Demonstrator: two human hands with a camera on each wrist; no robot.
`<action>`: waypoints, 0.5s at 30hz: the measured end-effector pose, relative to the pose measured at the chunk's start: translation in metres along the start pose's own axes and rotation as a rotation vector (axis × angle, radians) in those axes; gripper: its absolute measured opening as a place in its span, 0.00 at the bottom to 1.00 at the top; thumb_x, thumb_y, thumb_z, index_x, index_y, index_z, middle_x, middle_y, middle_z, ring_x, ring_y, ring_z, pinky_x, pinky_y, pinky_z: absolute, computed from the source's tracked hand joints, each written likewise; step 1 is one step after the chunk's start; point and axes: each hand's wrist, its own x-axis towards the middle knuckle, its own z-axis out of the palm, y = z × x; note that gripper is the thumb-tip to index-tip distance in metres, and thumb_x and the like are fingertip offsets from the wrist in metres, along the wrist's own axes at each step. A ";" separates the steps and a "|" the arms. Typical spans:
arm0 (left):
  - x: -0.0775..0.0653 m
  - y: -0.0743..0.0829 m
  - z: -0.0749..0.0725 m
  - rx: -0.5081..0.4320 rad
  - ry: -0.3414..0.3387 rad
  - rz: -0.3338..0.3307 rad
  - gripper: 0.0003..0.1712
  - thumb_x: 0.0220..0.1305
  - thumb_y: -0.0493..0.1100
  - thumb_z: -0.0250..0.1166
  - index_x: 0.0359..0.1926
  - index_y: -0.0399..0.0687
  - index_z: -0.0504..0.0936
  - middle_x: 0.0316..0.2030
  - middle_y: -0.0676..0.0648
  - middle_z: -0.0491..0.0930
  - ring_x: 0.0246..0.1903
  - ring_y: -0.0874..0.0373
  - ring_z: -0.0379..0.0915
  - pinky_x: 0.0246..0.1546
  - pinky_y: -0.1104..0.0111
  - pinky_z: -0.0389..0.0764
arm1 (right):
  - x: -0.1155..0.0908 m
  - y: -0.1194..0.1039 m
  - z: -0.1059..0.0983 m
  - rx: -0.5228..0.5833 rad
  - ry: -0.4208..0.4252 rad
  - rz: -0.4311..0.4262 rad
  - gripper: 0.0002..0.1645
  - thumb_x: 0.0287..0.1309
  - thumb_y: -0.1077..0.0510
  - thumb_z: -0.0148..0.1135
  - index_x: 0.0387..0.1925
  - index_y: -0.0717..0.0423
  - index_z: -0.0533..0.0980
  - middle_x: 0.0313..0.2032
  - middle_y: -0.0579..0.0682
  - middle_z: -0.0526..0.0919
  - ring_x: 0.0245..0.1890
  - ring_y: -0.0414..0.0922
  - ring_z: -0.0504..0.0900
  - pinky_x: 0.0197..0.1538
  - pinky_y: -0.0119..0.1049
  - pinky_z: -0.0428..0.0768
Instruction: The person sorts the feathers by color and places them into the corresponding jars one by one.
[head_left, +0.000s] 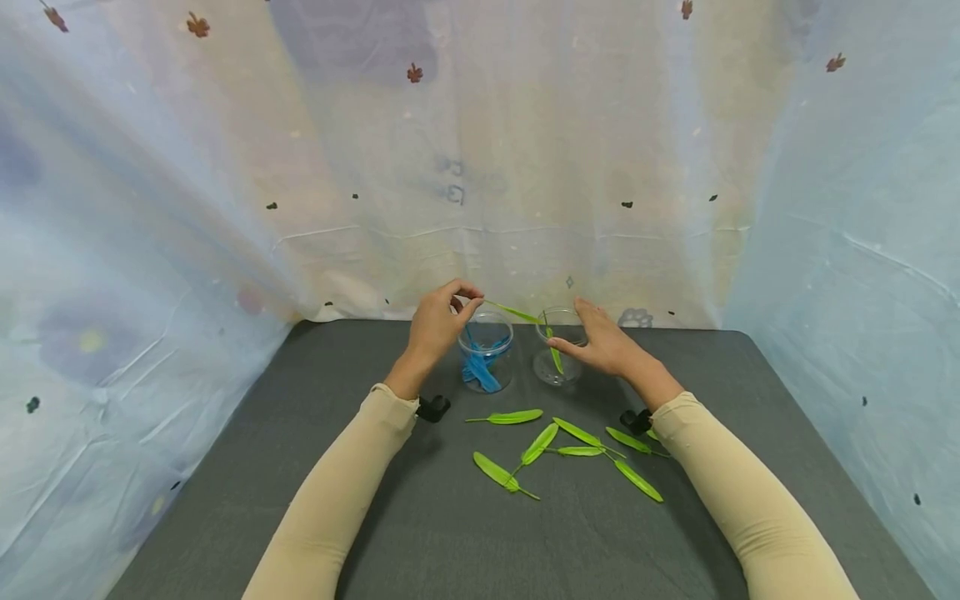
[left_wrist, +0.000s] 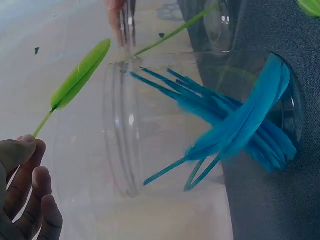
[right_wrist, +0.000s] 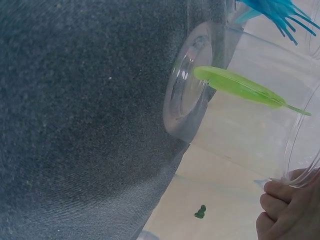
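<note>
My left hand (head_left: 437, 329) pinches a green feather (left_wrist: 80, 77) by its quill, up at rim height. The feather points right, its tip near the mouth of the right-hand clear jar (head_left: 546, 377). Thumb and fingers of my right hand (head_left: 606, 343) grip that jar at its rim; it stands on the table. Inside leans one green feather (right_wrist: 242, 89), quill up. Just below my left hand is a second clear jar (head_left: 510, 367), holding a bunch of blue feathers (left_wrist: 235, 125).
Several loose green feathers (head_left: 516, 417) lie scattered on the dark grey table (head_left: 585, 542) in front of the jars, some crossing each other. A patterned pale curtain (head_left: 525, 167) hangs behind the table and along both sides.
</note>
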 end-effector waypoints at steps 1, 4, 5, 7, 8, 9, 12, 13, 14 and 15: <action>0.001 0.000 0.002 0.002 -0.007 -0.002 0.07 0.77 0.45 0.70 0.50 0.52 0.89 0.48 0.50 0.90 0.33 0.56 0.81 0.22 0.65 0.74 | 0.000 0.000 0.000 0.003 -0.001 0.001 0.71 0.70 0.20 0.56 0.87 0.62 0.38 0.86 0.64 0.39 0.85 0.67 0.38 0.84 0.69 0.42; 0.002 0.001 0.009 0.004 -0.017 0.002 0.06 0.77 0.46 0.70 0.50 0.53 0.89 0.48 0.50 0.89 0.32 0.56 0.80 0.21 0.64 0.73 | 0.001 0.000 0.001 0.000 -0.004 0.002 0.71 0.70 0.20 0.55 0.87 0.62 0.38 0.86 0.64 0.38 0.85 0.67 0.38 0.84 0.68 0.41; 0.002 0.002 0.010 0.005 -0.019 0.005 0.06 0.77 0.46 0.70 0.50 0.53 0.89 0.47 0.50 0.89 0.32 0.56 0.80 0.21 0.64 0.74 | 0.001 0.000 0.001 0.000 -0.003 0.002 0.71 0.70 0.20 0.55 0.87 0.62 0.38 0.86 0.64 0.39 0.85 0.67 0.38 0.84 0.68 0.41; 0.004 0.004 0.014 0.013 -0.024 0.012 0.07 0.77 0.46 0.70 0.49 0.52 0.89 0.47 0.50 0.90 0.31 0.57 0.80 0.21 0.65 0.74 | 0.001 0.000 0.001 -0.003 -0.004 0.007 0.71 0.70 0.20 0.55 0.87 0.62 0.38 0.86 0.64 0.39 0.85 0.67 0.39 0.84 0.69 0.42; 0.005 0.005 0.016 0.019 -0.028 0.016 0.07 0.77 0.46 0.70 0.49 0.52 0.89 0.47 0.50 0.90 0.31 0.57 0.80 0.21 0.65 0.73 | 0.001 0.000 0.001 -0.003 -0.004 0.010 0.71 0.70 0.20 0.55 0.87 0.62 0.39 0.86 0.64 0.39 0.85 0.67 0.39 0.83 0.69 0.43; 0.006 0.007 0.017 0.027 -0.032 0.019 0.07 0.77 0.46 0.70 0.49 0.52 0.89 0.47 0.50 0.90 0.31 0.57 0.80 0.21 0.65 0.74 | 0.001 0.000 0.001 -0.003 -0.003 0.014 0.71 0.69 0.20 0.55 0.87 0.62 0.39 0.86 0.64 0.39 0.85 0.68 0.39 0.83 0.70 0.43; 0.009 0.012 0.022 0.051 -0.049 0.021 0.07 0.77 0.48 0.69 0.50 0.53 0.90 0.47 0.50 0.90 0.30 0.57 0.79 0.21 0.65 0.74 | 0.000 -0.001 0.000 -0.002 -0.002 0.023 0.71 0.69 0.19 0.55 0.87 0.62 0.39 0.86 0.64 0.39 0.85 0.68 0.39 0.83 0.69 0.45; 0.009 0.014 0.023 0.057 -0.054 0.020 0.07 0.77 0.47 0.69 0.49 0.54 0.90 0.47 0.51 0.90 0.30 0.57 0.79 0.21 0.65 0.74 | 0.001 -0.002 0.000 0.001 -0.001 0.023 0.70 0.70 0.20 0.55 0.87 0.62 0.39 0.86 0.64 0.39 0.85 0.68 0.39 0.83 0.69 0.45; 0.010 0.016 0.025 0.061 -0.059 0.020 0.07 0.77 0.47 0.70 0.49 0.54 0.90 0.47 0.51 0.90 0.30 0.58 0.79 0.22 0.65 0.75 | 0.001 -0.002 0.000 0.002 0.001 0.022 0.70 0.70 0.20 0.55 0.87 0.62 0.39 0.86 0.64 0.39 0.85 0.68 0.40 0.83 0.69 0.45; 0.010 0.017 0.027 0.067 -0.064 0.020 0.07 0.77 0.47 0.70 0.49 0.54 0.90 0.47 0.52 0.90 0.31 0.58 0.78 0.22 0.65 0.75 | 0.001 -0.002 0.000 0.001 0.002 0.021 0.70 0.70 0.20 0.55 0.87 0.63 0.39 0.86 0.65 0.39 0.84 0.68 0.40 0.83 0.69 0.45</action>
